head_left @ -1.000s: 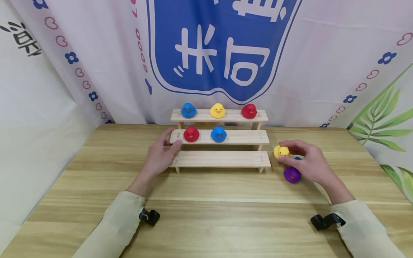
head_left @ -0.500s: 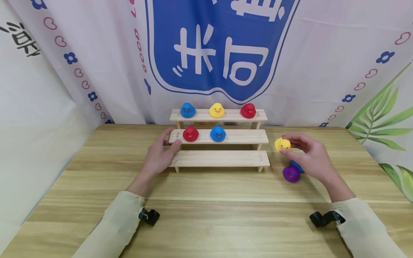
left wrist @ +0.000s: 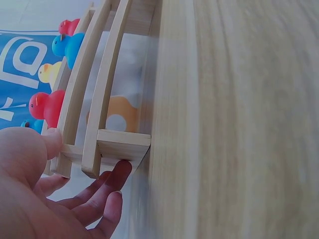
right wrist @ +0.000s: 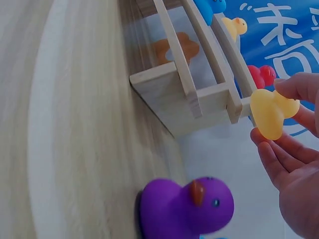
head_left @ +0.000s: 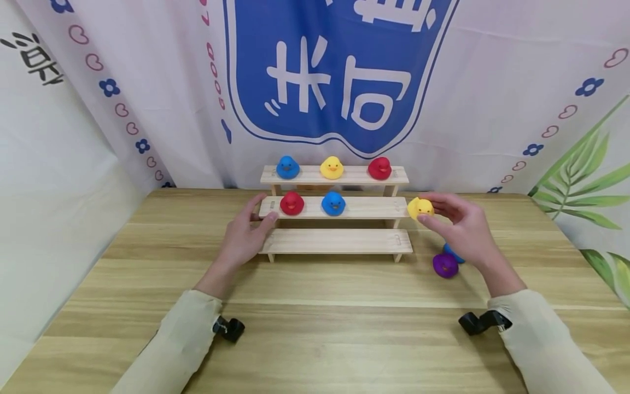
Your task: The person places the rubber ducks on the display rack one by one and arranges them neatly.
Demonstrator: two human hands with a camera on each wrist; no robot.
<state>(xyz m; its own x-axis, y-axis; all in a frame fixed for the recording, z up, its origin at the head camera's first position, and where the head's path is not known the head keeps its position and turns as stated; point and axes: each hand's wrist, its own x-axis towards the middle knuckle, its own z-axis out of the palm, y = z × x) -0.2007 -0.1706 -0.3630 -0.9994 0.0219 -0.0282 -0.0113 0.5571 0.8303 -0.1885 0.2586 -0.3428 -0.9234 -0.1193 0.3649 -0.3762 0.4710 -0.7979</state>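
My right hand [head_left: 465,230] pinches a yellow rubber duck [head_left: 420,208] between thumb and fingers, at the right end of the middle step of a three-step wooden stand [head_left: 339,241]. In the right wrist view the held duck [right wrist: 273,112] is off the table. My left hand [head_left: 241,236] grips the stand's left end, its thumb at the middle step and its fingertips at the side support [left wrist: 124,144]. That middle step carries a red duck [head_left: 292,203] and a blue duck [head_left: 333,203]. On the top step sit a blue duck [head_left: 287,167], a yellow duck [head_left: 332,167] and a red duck [head_left: 380,168].
Right of the stand a purple duck [head_left: 445,265] rests on the wooden table [head_left: 315,339], with another blue duck [head_left: 454,253] partly hidden behind it and my right hand. A printed curtain [head_left: 187,109] hangs close behind the stand.
My right hand has lifted the yellow duck from beside the purple duck and carried it up and left to the middle step's end. My left hand has stayed at the stand.
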